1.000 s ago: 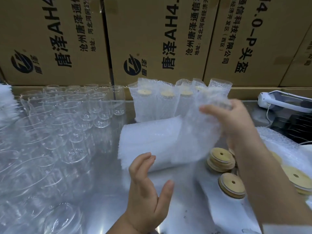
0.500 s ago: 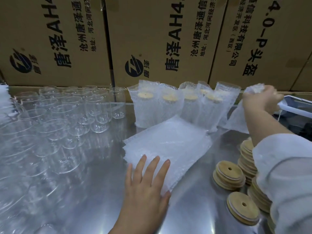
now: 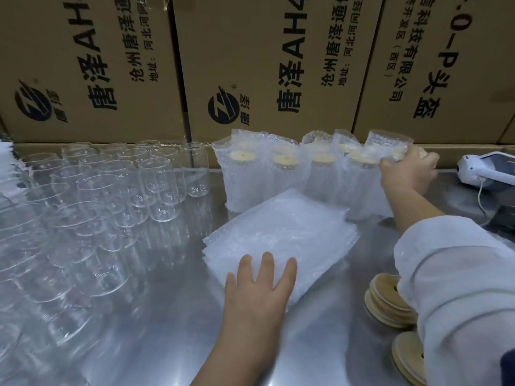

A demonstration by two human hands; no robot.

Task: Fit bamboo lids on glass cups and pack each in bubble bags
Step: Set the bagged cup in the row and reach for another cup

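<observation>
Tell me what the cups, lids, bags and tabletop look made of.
Cups: clear glass, glossy; you see through them.
Lids: pale bamboo or wood, matte, white rim band.
Bags: translucent bubble plastic, dimpled surface.
Tabletop: brushed metal, likely steel; it reflects the cups.

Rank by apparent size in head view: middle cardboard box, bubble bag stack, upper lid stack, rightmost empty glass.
Middle cardboard box
Bubble bag stack
Upper lid stack and rightmost empty glass: unranked, lids nearer and partly behind the sleeve.
</observation>
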